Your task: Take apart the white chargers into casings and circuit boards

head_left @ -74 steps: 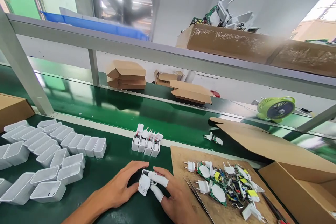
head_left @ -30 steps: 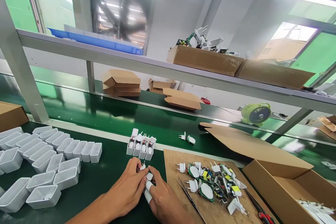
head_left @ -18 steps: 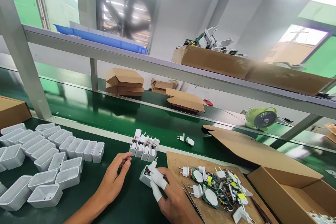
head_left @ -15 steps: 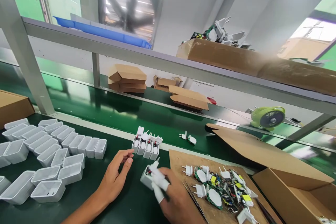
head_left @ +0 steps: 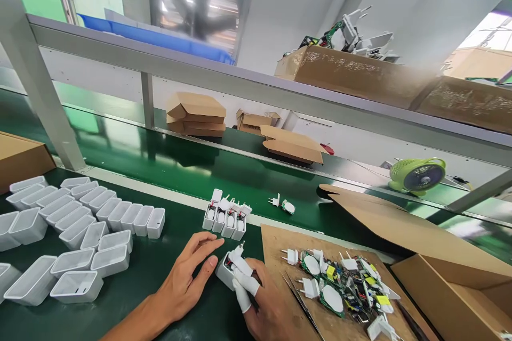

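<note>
My right hand (head_left: 267, 298), with white covers on some fingertips, grips a white charger housing (head_left: 225, 274) by its right side. A two-pin plug piece and some wiring show at the housing's open top, partly hidden by the fingers. Just left of it, my left hand (head_left: 182, 279) hovers with fingers apart, holding nothing. Beyond the hands stands a short row of white housings (head_left: 229, 228) with plug pieces and round white parts inside. To the left, many hollow white housings (head_left: 76, 285) stand in rows on the dark green surface.
At right, a brown board (head_left: 276, 242) bears a heap of circuit boards and plugs (head_left: 356, 282), plus tweezers (head_left: 302, 303). An open cardboard box (head_left: 444, 295) is beyond it. A plug with a circuit board (head_left: 288, 206) lies on the green belt (head_left: 180, 165). A shelf beam (head_left: 256, 77) crosses above.
My left hand has moved right and a little forward, closer to the housing, its fingers stretching out more. The right hand keeps its grip in nearly the same place. The view has shifted slightly.
</note>
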Tool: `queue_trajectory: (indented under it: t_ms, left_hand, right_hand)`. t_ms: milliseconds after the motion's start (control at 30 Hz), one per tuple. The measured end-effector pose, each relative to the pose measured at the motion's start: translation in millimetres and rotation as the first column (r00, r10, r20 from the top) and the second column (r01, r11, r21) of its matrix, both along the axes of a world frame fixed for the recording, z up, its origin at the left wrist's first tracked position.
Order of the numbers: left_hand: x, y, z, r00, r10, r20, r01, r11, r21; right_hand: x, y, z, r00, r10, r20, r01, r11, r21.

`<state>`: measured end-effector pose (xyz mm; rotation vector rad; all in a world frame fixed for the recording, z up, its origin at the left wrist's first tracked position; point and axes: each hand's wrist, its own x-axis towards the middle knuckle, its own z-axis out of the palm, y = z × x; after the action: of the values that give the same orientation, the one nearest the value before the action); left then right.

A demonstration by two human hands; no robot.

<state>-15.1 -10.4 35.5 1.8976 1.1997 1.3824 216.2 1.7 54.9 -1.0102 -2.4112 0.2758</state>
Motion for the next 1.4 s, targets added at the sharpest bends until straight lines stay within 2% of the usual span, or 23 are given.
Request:
queue_trajectory:
  t_ms: [133, 200, 300, 400, 500, 633, 700, 733, 800, 867, 900, 933, 967, 1033, 1100, 1167, 1233, 1300, 1400]
  left_hand:
    - [4, -3, -1.6, 0.971, -0.120, -0.209, 0.149, 0.981, 0.128]
    - [10, -6, -4.4, 0.956, -0.122, -0.268, 0.163, 0.977, 0.136]
    - [16, -9, -9.5, 0.979, -0.005, -0.202, 0.028, 0.994, 0.109]
    - [18, -9, -11.9, 0.993, 0.059, -0.105, -0.058, 0.998, 0.017]
    - [17, -8, -11.6, 0.998, 0.030, -0.048, -0.032, 0.998, -0.052]
    - [15, -8, -10.4, 1.000, -0.014, -0.001, 0.014, 0.990, -0.138]
    - [16, -9, -11.1, 0.999, -0.035, -0.022, 0.032, 0.988, -0.153]
    - [16, -11, -11.9, 0.998, -0.046, -0.041, 0.040, 0.990, -0.137]
    - [19, -13, -14.0, 0.996, -0.063, -0.067, 0.059, 0.996, -0.066]
    - [23, -15, -16.1, 0.996, -0.071, -0.055, 0.072, 0.997, 0.019]
    - [25, -15, -16.9, 0.997, -0.073, -0.039, 0.075, 0.996, 0.053]
    - [27, -16, -17.5, 0.997, -0.076, -0.026, 0.078, 0.994, 0.080]
    - [29, -16, -17.8, 0.997, -0.075, -0.025, 0.077, 0.992, 0.099]
    - [31, -16, -17.3, 0.998, -0.040, -0.054, 0.047, 0.991, 0.127]
    - [31, -14, -15.1, 0.992, 0.047, -0.116, -0.028, 0.986, 0.163]
    - [26, -10, -11.2, 0.978, 0.144, -0.150, -0.116, 0.976, 0.186]
    - [17, -1, -6.2, 0.966, 0.237, -0.106, -0.220, 0.963, 0.154]
    - [4, 15, -1.8, 0.937, 0.348, -0.026, -0.347, 0.937, 0.028]
    - [-16, 47, 0.0, 0.885, 0.465, -0.009, -0.458, 0.870, -0.184]
  right_hand:
    - [1, -5, -12.9, 0.997, 0.033, 0.070, -0.034, 0.999, 0.009]
    - [2, -6, -21.3, 0.999, 0.030, 0.027, -0.032, 0.997, 0.065]
    - [1, -7, -27.0, 0.993, -0.029, -0.116, 0.042, 0.993, 0.112]
    - [-1, -7, -22.3, 0.986, -0.035, -0.163, 0.040, 0.999, 0.031]
    - [-2, -7, -15.1, 0.982, 0.055, -0.179, -0.060, 0.998, -0.020]
    - [-3, -6, -13.3, 0.975, 0.010, -0.223, -0.059, 0.974, -0.217]
    - [-5, -4, -15.6, 0.921, -0.122, -0.370, -0.043, 0.912, -0.407]
    - [-7, -3, -16.7, 0.854, -0.222, -0.471, -0.068, 0.850, -0.523]
    - [-12, -1, -17.1, 0.651, -0.449, -0.612, -0.202, 0.675, -0.709]
    - [-16, -1, -14.8, 0.489, -0.592, -0.640, -0.357, 0.533, -0.767]
    - [-17, -1, -12.9, 0.456, -0.622, -0.636, -0.405, 0.492, -0.771]
    - [-19, -2, -11.1, 0.443, -0.635, -0.633, -0.422, 0.474, -0.772]
    - [-20, -3, -9.5, 0.455, -0.627, -0.632, -0.410, 0.482, -0.774]
    - [-24, -5, -7.3, 0.499, -0.586, -0.638, -0.328, 0.554, -0.765]
    - [-29, -6, -5.4, 0.560, -0.510, -0.653, -0.205, 0.678, -0.706]
    - [-33, -4, -2.1, 0.666, -0.365, -0.650, -0.123, 0.806, -0.579]
    - [-34, 5, 2.7, 0.762, -0.233, -0.605, -0.073, 0.896, -0.437]
    - [-29, 23, 6.6, 0.787, -0.257, -0.561, 0.036, 0.927, -0.374]
    - [-15, 61, 4.1, 0.722, -0.437, -0.537, 0.235, 0.884, -0.404]
